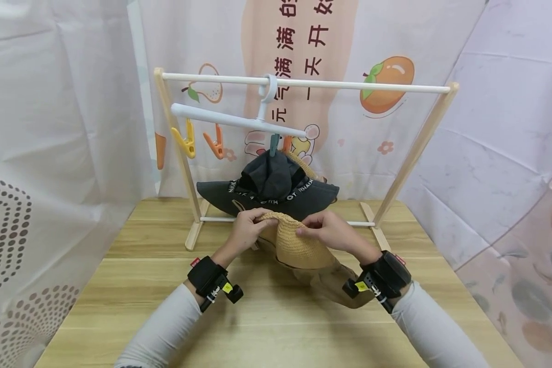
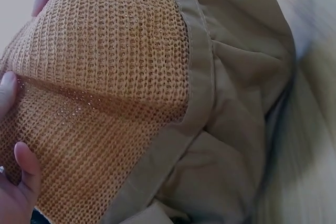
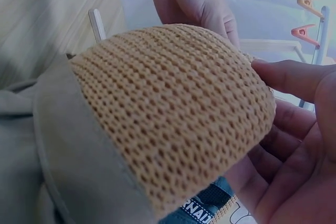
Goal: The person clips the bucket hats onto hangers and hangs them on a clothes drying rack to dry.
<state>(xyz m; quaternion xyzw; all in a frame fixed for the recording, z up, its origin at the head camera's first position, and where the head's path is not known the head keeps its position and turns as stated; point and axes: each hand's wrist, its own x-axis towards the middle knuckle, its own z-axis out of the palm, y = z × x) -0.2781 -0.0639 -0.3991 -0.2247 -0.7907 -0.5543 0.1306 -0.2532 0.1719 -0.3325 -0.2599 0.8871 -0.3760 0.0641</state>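
Note:
Both hands hold a sun hat with a tan knitted crown (image 1: 301,246) and a wide khaki fabric brim (image 1: 338,286), which hangs brim-down over the table. My left hand (image 1: 248,229) pinches the crown's top edge on the left side, thumb in front. On the other side my right hand (image 1: 330,231) grips the crown between its thumb (image 3: 286,74) and the fingers behind it. Just beyond, a black wide-brimmed hat (image 1: 276,179) with white lettering hangs from a teal clip (image 1: 274,145). Another straw-coloured hat (image 1: 299,161) shows partly behind it, under an orange clip (image 1: 287,144).
A light-blue hanger (image 1: 239,120) hooks over the white rod (image 1: 349,86) of a wooden-legged rack (image 1: 416,153). A yellow clip (image 1: 186,140) and an orange clip (image 1: 215,142) dangle from its left arm. Printed curtains stand behind and beside the wooden table (image 1: 133,306).

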